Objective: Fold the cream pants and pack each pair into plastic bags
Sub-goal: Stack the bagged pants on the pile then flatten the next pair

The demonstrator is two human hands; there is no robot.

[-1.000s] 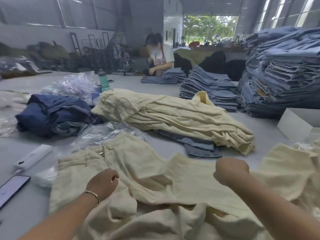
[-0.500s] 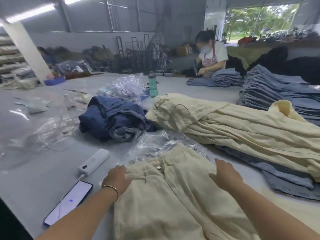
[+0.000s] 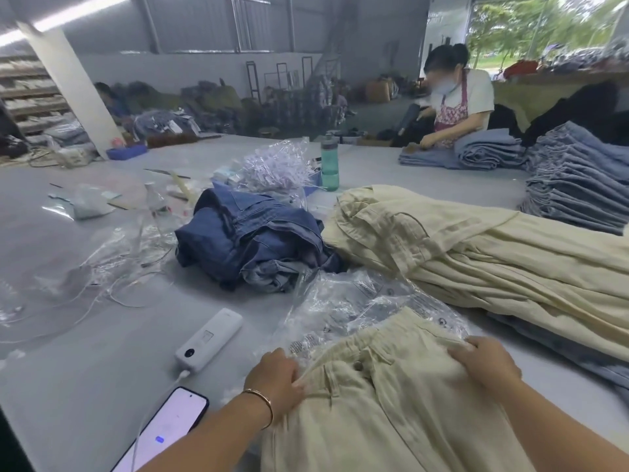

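Note:
A pair of cream pants (image 3: 391, 403) lies flat in front of me, its buttoned waistband pointing away. My left hand (image 3: 275, 376), with a thin bangle on the wrist, grips the waistband's left edge. My right hand (image 3: 483, 366) holds the waistband's right corner, fingers curled over the fabric. The waistband rests on a crumpled stack of clear plastic bags (image 3: 354, 301). Behind them, to the right, lies a thick pile of more cream pants (image 3: 476, 253).
A lit phone (image 3: 163, 434) and a white power bank (image 3: 209, 338) lie to my left, joined by a cable. A heap of blue jeans (image 3: 252, 243), a green bottle (image 3: 329, 161) and loose plastic (image 3: 112, 260) sit beyond. Jeans stacks (image 3: 578, 185) stand right. A person (image 3: 456, 100) works across the table.
My view has swung left. Both hands moved from the middle of the pants up to the two ends of the waistband, which now lies on the plastic bags.

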